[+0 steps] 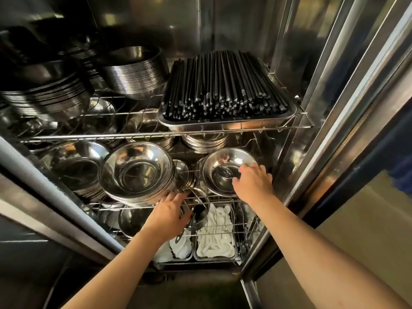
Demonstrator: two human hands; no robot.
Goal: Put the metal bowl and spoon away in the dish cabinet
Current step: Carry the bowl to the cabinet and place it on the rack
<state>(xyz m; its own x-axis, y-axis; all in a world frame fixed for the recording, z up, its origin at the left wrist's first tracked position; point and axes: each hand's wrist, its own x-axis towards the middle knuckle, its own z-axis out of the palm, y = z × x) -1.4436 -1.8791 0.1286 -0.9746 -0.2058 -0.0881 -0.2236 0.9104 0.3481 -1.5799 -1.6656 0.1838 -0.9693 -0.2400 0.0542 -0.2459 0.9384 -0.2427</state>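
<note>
Head view: right hand (pixel 252 181) grips metal bowl (pixel 225 168) rim beside cabinet wall (pixel 289 152).

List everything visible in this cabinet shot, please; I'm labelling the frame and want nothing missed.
chopsticks: many, black, in a metal tray on the top rack, right
tray: one, steel, top rack
plate stacks: several, steel, top rack, left and rear
big bowl stack: one stack, steel, middle rack, left of centre
metal bowl: one, steel, middle rack, right, under the right hand's fingers
white spoons: many, in bins on the bottom rack
cabinet door: steel, open at right
left hand: at the front edge of the middle rack; whether it holds anything is unclear
right hand: fingers on the metal bowl's rim
</note>
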